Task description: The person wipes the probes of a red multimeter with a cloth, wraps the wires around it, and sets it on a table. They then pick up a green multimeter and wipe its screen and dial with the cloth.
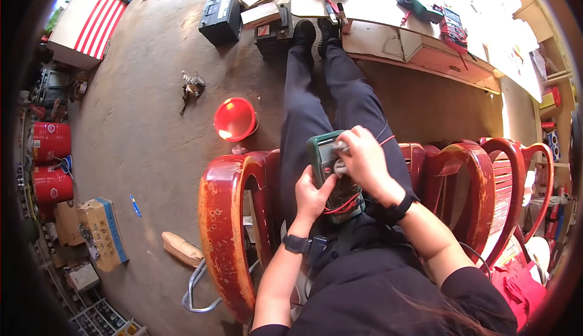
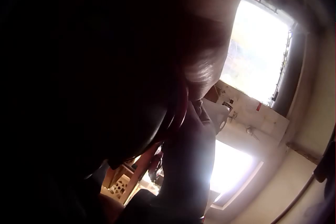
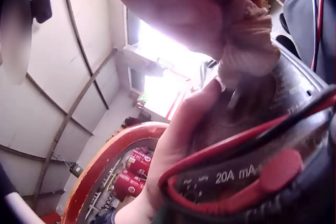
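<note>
A green multimeter (image 1: 322, 154) lies on the lap of a seated person in dark trousers. My left hand (image 1: 313, 193) grips its lower left side, thumb laid over the face. My right hand (image 1: 347, 152) pinches a small whitish rag (image 1: 339, 148) and presses it on the meter's front. The right wrist view shows the rag (image 3: 247, 40) bunched under the fingers against the dark meter body (image 3: 294, 103). Red and black test leads (image 3: 236, 150) are wrapped round it above the "20A" socket, with a red plug (image 3: 278, 169) inserted. The left wrist view is mostly dark.
I sit on a red plastic chair (image 1: 221, 214); more red chairs (image 1: 486, 172) are stacked at right. On the floor are a red funnel (image 1: 235, 119), car batteries (image 1: 220, 15), red drums (image 1: 51, 142) and a cardboard box (image 1: 103, 233). A workbench (image 1: 425, 44) stands ahead.
</note>
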`<state>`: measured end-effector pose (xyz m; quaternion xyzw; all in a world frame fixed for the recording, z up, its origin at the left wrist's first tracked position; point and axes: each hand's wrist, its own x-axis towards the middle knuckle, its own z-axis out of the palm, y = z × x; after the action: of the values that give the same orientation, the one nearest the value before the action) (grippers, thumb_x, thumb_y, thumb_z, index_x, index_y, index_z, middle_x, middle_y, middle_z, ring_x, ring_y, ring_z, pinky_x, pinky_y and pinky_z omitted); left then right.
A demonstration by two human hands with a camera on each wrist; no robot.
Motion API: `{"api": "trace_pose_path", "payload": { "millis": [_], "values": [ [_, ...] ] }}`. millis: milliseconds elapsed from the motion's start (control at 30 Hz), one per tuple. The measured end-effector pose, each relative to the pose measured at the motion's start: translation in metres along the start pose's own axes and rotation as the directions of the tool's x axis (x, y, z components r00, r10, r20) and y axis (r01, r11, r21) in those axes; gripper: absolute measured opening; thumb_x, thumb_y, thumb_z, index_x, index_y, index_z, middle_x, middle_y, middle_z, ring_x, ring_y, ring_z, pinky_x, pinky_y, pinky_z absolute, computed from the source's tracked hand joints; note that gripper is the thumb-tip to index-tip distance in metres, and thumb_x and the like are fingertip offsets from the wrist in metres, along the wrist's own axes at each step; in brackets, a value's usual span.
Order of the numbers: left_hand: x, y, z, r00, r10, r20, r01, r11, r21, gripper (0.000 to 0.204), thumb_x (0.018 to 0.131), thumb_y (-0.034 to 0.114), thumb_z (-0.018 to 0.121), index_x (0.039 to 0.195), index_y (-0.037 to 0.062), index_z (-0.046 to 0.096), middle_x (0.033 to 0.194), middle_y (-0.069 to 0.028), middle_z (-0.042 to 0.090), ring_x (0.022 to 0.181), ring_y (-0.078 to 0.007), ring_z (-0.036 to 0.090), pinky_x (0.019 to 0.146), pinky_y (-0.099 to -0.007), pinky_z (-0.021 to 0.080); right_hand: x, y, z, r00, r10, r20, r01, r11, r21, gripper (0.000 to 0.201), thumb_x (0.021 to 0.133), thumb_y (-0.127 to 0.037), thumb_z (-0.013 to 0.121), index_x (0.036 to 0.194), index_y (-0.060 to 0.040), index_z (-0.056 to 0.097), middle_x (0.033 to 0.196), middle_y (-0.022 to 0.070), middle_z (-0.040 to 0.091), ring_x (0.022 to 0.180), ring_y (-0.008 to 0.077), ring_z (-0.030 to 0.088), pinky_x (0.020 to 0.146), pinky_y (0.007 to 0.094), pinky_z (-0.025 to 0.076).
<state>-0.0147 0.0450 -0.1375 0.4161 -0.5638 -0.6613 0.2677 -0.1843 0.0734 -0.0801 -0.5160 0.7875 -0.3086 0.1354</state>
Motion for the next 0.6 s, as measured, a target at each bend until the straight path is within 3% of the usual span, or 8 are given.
{"api": "trace_pose_path", "payload": {
  "millis": [200,333,400,500,600],
  "values": [
    [0.003,0.002,0.0,0.999,0.031,0.025,-0.033,0.996,0.081,0.03,0.088,0.02,0.078,0.106,-0.0002,0.066,0.093,-0.009,0.075,0.083,-0.0139,0.069,0.077,-0.0301,0.054,-0.004,0.003,-0.005,0.997,0.072,0.031,-0.071,0.996,-0.049,0.021,0.08,-0.006,0.075,0.097,-0.005,0.063,0.093,0.0143,0.057,0.09,0.0368,0.06,0.08,0.044,0.051],
    [0.003,0.001,-0.001,1.0,0.014,0.004,-0.014,0.997,0.072,0.03,0.088,0.02,0.078,0.106,-0.0002,0.066,0.092,-0.0089,0.075,0.083,-0.014,0.07,0.077,-0.0302,0.054,-0.007,-0.008,-0.001,0.998,0.016,0.064,-0.018,1.0,0.019,0.022,0.08,-0.009,0.076,0.097,-0.0051,0.063,0.093,0.0144,0.057,0.091,0.0367,0.061,0.08,0.0444,0.05],
    [0.002,0.004,-0.001,1.0,0.011,-0.006,-0.011,0.998,0.068,0.03,0.088,0.02,0.078,0.107,-0.0001,0.066,0.092,-0.0088,0.075,0.084,-0.0139,0.07,0.077,-0.0302,0.054,-0.001,-0.001,-0.004,0.988,0.057,0.146,-0.06,0.998,0.013,0.019,0.083,-0.009,0.073,0.098,-0.0054,0.062,0.094,0.014,0.058,0.093,0.0351,0.061,0.08,0.0443,0.052],
    [0.001,0.006,0.002,1.0,0.006,-0.002,-0.006,1.0,-0.017,0.028,0.088,0.018,0.077,0.106,0.0005,0.066,0.093,-0.0086,0.075,0.084,-0.014,0.07,0.078,-0.0304,0.054,0.005,0.011,-0.004,0.995,0.08,0.053,-0.075,0.994,-0.081,0.022,0.082,-0.008,0.074,0.099,-0.0044,0.061,0.094,0.0134,0.057,0.093,0.0342,0.061,0.08,0.044,0.052],
    [0.003,0.005,-0.001,1.0,0.007,0.025,-0.009,0.997,0.083,0.028,0.088,0.018,0.078,0.107,0.0001,0.066,0.094,-0.0086,0.074,0.085,-0.0137,0.069,0.078,-0.0303,0.054,0.001,0.006,-0.006,0.999,0.01,0.043,-0.004,0.991,-0.13,0.023,0.081,-0.007,0.074,0.099,-0.004,0.06,0.095,0.0136,0.057,0.094,0.0344,0.061,0.08,0.0438,0.052]
  ]
}}
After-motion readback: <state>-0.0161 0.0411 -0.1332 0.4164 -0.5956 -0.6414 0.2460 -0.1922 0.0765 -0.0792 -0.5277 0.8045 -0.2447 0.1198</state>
